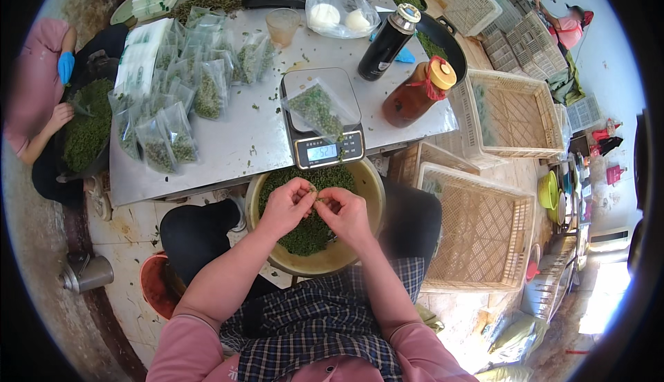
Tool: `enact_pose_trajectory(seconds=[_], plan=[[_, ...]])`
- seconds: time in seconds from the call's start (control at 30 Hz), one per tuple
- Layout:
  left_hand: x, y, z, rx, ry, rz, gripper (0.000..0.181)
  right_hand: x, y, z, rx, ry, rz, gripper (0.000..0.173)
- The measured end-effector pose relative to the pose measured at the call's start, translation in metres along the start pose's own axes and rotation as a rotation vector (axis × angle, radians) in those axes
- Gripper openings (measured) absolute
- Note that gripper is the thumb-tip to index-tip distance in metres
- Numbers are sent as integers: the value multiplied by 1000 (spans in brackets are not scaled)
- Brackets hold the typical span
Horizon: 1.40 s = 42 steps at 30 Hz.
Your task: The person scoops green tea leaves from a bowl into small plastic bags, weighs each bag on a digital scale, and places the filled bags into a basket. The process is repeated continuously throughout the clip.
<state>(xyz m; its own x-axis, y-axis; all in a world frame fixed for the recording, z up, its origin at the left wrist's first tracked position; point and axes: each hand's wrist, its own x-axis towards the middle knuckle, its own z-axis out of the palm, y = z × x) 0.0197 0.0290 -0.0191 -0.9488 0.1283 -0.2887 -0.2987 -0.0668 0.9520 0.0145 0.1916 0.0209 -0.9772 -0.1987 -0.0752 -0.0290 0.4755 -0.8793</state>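
Observation:
Over a wide yellowish basin (377,195) of loose small green plant buds (306,239), my left hand (288,208) and my right hand (346,213) meet fingertip to fingertip. Between them they pinch a small plant sprig (317,199), partly hidden by the fingers. Just beyond, a digital scale (329,149) stands at the table's front edge with its display lit. On its pan lies a clear plastic bag (319,109), partly filled with the same green buds. A few buds have spilled at the bag's lower end and onto the scale's front.
Filled clear bags (207,91) crowd the metal table (233,148) at left. A black thermos (386,44) and an amber jar (417,94) stand right of the scale. Plastic crates (477,226) are to my right; an orange bucket (158,286) is at my left. Another person (44,81) sits at left.

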Motion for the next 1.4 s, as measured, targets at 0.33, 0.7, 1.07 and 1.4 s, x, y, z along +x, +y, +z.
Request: enact_pose_trajectory(seconds=[0.33, 0.7, 1.07, 1.4], plan=[[-9, 30, -7, 323, 329, 315, 51, 105, -24, -18, -598, 427, -676, 26], [-7, 57, -1, 995, 134, 197, 38, 9, -99, -29, -554, -73, -534, 11], [-19, 53, 39, 639, -174, 342, 40, -55, -67, -110, -297, 357, -448, 38], [8, 77, 88, 550, -105, 459, 38, -58, 199, -277, -236, 872, -15, 18]])
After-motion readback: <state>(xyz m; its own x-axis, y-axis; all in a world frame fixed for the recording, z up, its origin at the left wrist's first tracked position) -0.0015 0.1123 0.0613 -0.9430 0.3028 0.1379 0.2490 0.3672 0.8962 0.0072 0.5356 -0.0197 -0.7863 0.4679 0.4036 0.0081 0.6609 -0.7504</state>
